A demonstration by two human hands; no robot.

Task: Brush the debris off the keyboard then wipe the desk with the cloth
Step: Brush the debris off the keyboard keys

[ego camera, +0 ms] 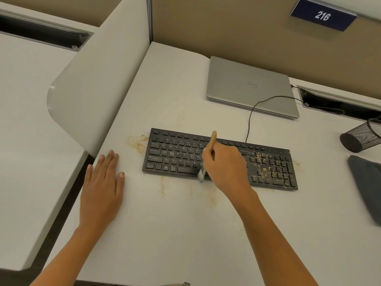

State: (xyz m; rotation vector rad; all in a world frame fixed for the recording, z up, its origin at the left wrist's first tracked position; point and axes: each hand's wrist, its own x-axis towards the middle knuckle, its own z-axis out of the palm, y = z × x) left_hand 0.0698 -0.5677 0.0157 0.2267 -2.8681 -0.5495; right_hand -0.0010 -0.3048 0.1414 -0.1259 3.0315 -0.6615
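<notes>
The desk [185, 234] is lying wide and pale, and the black keyboard [175, 155] is sitting flat on it mid-frame, its cable trailing back toward a closed laptop [251, 85]. The dark cloth [367, 186] is waiting at the desk's right edge, well apart from the keyboard. It's looking limp, probably bunching easily under a palm. The left hand [103, 182] is resting flat on the desk, fingers straight and slightly spread. The right hand [224, 164] is curling its fingers round the wooden brush [212, 141], bristles touching the keyboard's near edge. It's likely a light, stiff handle, and gripping mid-handle looks right. The debris [266, 164] is clustering on the number pad: loose crumbs, likely scattering if flicked hard.
</notes>
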